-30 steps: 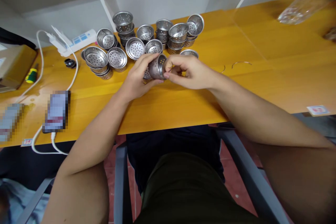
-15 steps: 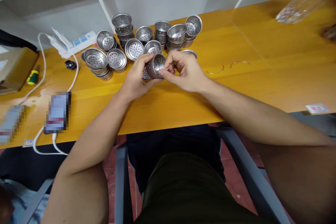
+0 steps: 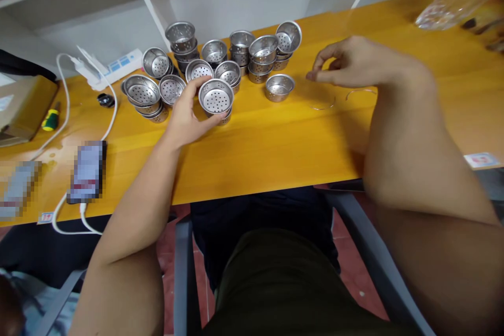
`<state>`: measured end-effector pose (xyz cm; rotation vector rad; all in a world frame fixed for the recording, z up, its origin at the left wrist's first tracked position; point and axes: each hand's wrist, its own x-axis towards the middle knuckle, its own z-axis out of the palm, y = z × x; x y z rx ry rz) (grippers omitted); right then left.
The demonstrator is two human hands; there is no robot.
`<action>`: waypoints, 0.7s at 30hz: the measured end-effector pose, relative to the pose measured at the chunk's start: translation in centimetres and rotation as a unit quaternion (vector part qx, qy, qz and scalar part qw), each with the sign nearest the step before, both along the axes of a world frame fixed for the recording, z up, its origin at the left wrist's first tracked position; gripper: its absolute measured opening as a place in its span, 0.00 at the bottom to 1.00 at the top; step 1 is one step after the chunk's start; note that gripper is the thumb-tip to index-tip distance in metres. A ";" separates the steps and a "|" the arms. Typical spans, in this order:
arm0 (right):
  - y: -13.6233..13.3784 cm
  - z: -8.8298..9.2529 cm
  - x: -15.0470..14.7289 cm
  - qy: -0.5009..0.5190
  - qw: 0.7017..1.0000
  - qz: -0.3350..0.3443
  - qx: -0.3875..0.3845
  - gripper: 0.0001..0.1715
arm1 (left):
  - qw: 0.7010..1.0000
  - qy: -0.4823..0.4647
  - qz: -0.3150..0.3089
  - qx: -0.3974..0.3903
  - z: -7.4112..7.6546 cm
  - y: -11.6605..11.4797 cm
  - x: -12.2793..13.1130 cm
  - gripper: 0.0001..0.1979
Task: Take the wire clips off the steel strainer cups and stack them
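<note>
Left hand [image 3: 183, 118] grips perforated steel cup [image 3: 216, 98], mouth up, on the worktop [image 3: 275, 142]. Right hand [image 3: 354, 63], fingers loosely pinched and empty, hovers just above wire ring [image 3: 323, 105], nearer than left; ring lies flat.

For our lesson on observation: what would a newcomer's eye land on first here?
A cluster of shiny perforated metal cups crowds the far side of the yellow table. The left hand grips one cup near the front of the cluster, while the right hand hovers above thin wire rings to the right.
</note>
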<state>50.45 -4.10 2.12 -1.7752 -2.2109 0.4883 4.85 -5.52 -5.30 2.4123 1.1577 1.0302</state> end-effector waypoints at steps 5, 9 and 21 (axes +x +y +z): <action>0.6 0.1 0.5 -0.113 0.983 -0.054 -0.134 0.09 | 1.000 -0.004 0.009 -0.012 -0.5 0.2 -0.1 0.54; 0.7 -0.1 0.1 -0.099 0.976 -0.075 -0.178 0.10 | 1.000 -0.003 0.021 -0.023 -1.3 0.8 -0.2 0.52; 0.4 -1.4 -3.1 0.042 0.998 0.020 0.039 0.14 | 0.999 0.025 0.015 -0.041 -1.4 1.6 -0.3 0.53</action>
